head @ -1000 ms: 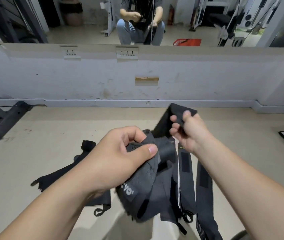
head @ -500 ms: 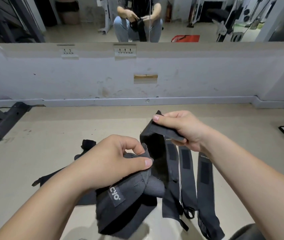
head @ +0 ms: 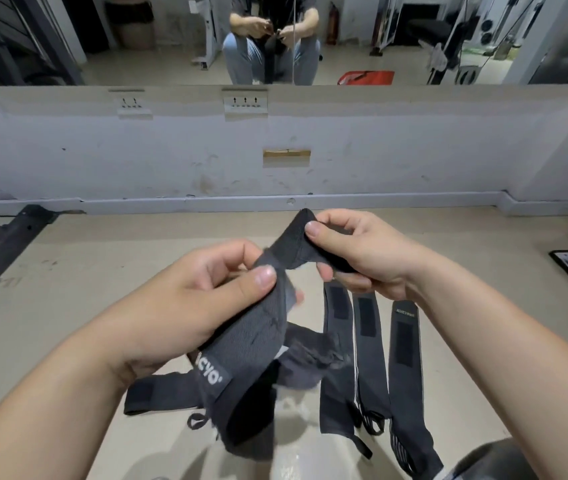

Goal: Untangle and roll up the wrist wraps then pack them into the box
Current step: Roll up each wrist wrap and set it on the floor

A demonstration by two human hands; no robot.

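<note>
Progress is early, I'd say: no wrap shows as a finished roll, and the box is nowhere in my view, so all the packing is left. I hold one grey wrap up between both hands, above the floor. My right hand has thumb and fingers curled round its top end, which is folded over on itself, perhaps the first turn of a roll. My left hand pinches the same wrap lower down, thumb on top and fingers curled behind, and the rest of it hangs loose beneath my palm. Three other wraps lie flat and side by side on the floor under my right wrist, apparently untangled and waiting to be rolled. A fifth wrap lies crosswise below my left wrist, partly hidden. On the wrap I hold, a sewn label shows white letters reading "CYO", with anything before them covered by my hand. The rightmost flat wrap carries small yellowish writing near its top, too small for me to read surely.
</note>
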